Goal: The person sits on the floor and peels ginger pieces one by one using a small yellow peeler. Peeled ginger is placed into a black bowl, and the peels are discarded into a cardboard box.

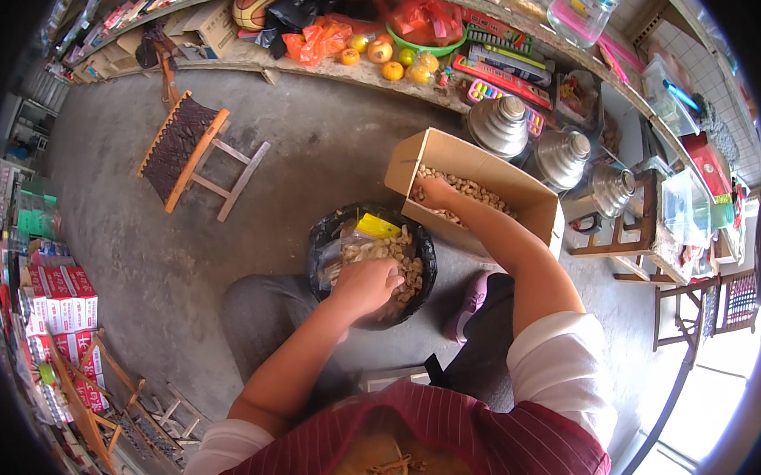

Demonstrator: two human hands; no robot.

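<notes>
My left hand (367, 281) is over a round bin lined with a black plastic bag (428, 255), its fingers curled downward. Whether anything is between those fingers is hidden. Peanut shells (410, 264), clear plastic wrapping and a yellow packet (377, 226) lie in the bin, which stands between my knees. My right hand (432, 192) reaches into an open cardboard box (501, 174) just beyond the bin, to the right. Unshelled peanuts (478, 192) cover the inside of that box, and my right fingertips are down among them, out of sight.
A folding stool (190, 153) stands on the concrete floor at left. Metal stepped lids (499, 125) rise behind the box. A low shelf holds oranges (393, 71) and a green basket (427, 48). Red-and-white cartons (65, 300) are stacked far left; a wooden stool (641, 242) is at right.
</notes>
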